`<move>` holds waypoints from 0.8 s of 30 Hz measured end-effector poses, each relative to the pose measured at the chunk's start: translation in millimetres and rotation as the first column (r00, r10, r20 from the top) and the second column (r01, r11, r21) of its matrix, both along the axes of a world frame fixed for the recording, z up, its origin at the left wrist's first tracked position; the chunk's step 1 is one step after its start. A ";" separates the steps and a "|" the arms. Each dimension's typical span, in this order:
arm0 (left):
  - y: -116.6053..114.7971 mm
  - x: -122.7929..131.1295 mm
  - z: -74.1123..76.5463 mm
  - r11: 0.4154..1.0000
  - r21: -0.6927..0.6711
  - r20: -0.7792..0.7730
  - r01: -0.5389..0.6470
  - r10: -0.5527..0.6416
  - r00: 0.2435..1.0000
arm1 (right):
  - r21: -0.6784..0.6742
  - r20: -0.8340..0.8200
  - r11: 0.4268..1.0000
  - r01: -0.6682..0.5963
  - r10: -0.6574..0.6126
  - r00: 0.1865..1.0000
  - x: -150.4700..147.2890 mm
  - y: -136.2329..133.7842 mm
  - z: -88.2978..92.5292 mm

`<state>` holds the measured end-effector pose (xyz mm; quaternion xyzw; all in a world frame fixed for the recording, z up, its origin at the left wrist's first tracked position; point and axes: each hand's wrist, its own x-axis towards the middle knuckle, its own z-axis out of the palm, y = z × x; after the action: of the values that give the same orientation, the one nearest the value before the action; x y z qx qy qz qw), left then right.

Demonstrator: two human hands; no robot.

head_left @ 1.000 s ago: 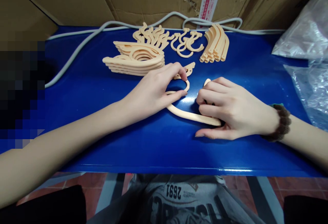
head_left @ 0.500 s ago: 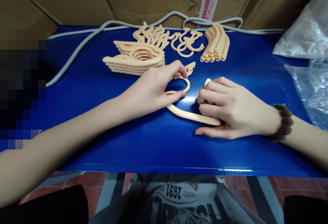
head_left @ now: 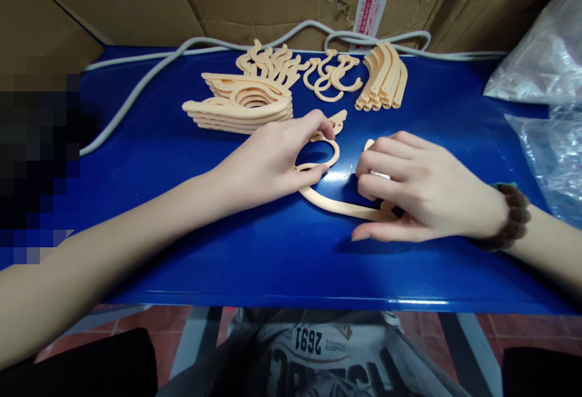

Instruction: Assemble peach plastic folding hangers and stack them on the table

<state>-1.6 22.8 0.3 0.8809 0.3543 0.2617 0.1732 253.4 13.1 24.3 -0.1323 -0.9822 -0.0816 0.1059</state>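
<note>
A peach plastic hanger piece (head_left: 336,206) lies on the blue table (head_left: 254,251) between my hands. My left hand (head_left: 273,157) pinches its looped hook end between thumb and fingers. My right hand (head_left: 413,188) has its fingers curled over the piece's right end, with a short curved arm part poking out above the knuckles. Most of what the right fingers cover is hidden.
At the back of the table lie a stack of assembled hangers (head_left: 239,106), loose hooks (head_left: 330,76) and a bundle of curved arm parts (head_left: 384,79). A grey cable (head_left: 150,76) runs along the rear edge. Cardboard boxes stand behind; clear plastic bags (head_left: 545,100) sit right.
My right hand shifted slightly to the right and lifted a little, tilting the piece's right end. My left hand stayed on the hook loop.
</note>
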 end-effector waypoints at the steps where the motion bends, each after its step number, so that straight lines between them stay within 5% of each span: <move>1: -0.1 0.0 0.2 1.000 0.002 -0.004 -0.001 0.001 1.000 | 0.035 -0.007 0.999 0.040 -0.040 0.999 0.7 0.1 1.6; 6: 0.3 0.4 0.1 1.000 0.017 -0.042 -0.018 0.018 0.999 | 0.158 -0.056 0.947 0.281 -0.276 0.960 5.9 5.0 2.7; 9: 0.9 0.8 -1.5 0.999 0.037 -0.036 -0.027 0.028 0.999 | 0.137 -0.026 0.939 0.315 -0.315 0.949 7.1 9.2 -2.3; 18: -3.2 2.9 -5.8 0.992 0.124 -0.151 0.010 0.009 0.988 | 0.077 0.041 0.995 0.055 -0.058 0.997 -1.6 -0.5 -5.2; 24: -3.2 3.0 -5.5 0.991 0.131 -0.195 -0.004 0.030 0.980 | -0.041 -0.027 0.999 0.000 -0.001 1.000 -9.9 -14.0 -5.0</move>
<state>1.4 19.6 -5.3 0.9088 0.3594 0.1972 0.0773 243.5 -0.9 19.3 -0.1357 -0.9821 -0.0596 0.1163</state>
